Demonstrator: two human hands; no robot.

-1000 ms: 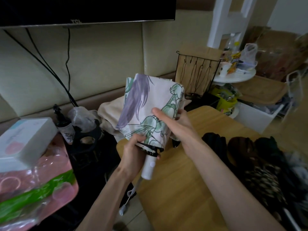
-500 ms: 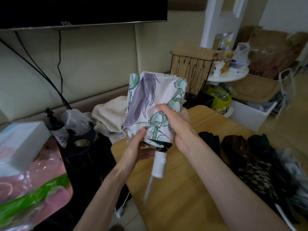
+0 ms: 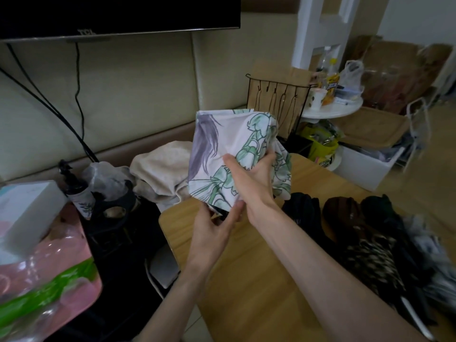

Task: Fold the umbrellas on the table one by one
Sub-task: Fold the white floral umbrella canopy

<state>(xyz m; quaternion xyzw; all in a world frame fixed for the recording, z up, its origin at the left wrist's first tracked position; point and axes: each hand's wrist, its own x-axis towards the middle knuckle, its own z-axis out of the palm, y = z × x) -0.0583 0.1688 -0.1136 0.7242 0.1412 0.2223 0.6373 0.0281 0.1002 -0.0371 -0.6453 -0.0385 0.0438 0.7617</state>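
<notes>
Your right hand (image 3: 249,180) is clenched round the umbrella (image 3: 222,154) mid-canopy, thumb across the front, fingers wrapped behind the fabric. Your left hand (image 3: 212,230) is just below it, fingers pinching the canopy's bottom edge where dark rib ends show; the handle is hidden behind your hands. The umbrella is held upright in the air above the far-left corner of the tabletop (image 3: 259,280), white w/ purple & green print, fabric bunched but loose, not strapped. To the right on the tabletop lies a pile of dark umbrellas (image 3: 365,233), incl. one brown patterned, well apart from your hands. Behind the held umbrella: a beige cloth (image 3: 162,171) on the sofa, a black wire rack (image 3: 278,104) at the back-right. Left of the tabletop: a dark pump bottle (image 3: 74,188), a white box (image 3: 27,211) on pink packaging. TV (image 3: 118,13) top-left, cables hanging down.
</notes>
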